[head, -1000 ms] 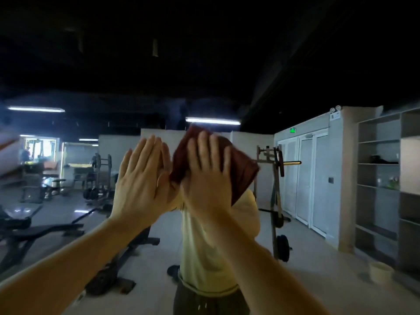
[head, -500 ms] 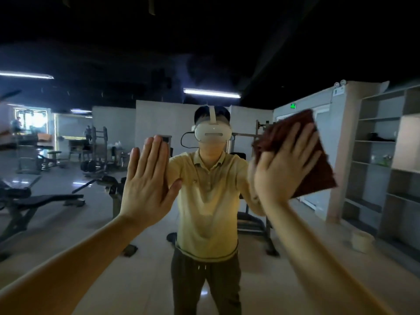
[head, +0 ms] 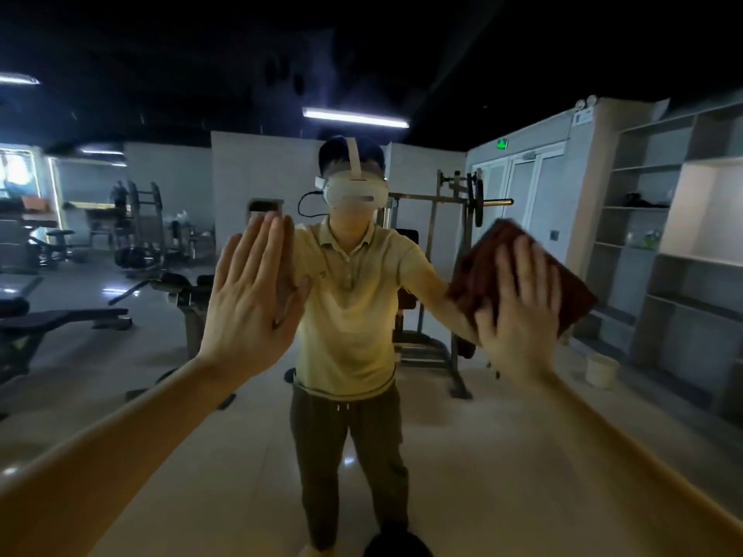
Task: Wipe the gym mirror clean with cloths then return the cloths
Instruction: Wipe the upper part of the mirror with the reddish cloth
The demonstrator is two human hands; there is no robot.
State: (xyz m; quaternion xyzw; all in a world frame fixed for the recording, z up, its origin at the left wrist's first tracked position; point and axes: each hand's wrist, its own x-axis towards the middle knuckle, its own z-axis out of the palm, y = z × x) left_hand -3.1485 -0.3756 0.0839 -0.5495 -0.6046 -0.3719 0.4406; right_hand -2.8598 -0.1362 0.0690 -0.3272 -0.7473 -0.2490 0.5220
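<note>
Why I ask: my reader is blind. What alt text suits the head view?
The right hand presses a dark red cloth flat against the gym mirror, the left hand flat on the glass beside it. Reflected: the person in a yellow shirt and white headset, weight benches and shelves behind.

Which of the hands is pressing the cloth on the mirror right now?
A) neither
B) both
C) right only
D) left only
C: the right hand presses the dark red cloth flat on the mirror; the left hand is bare.
</note>
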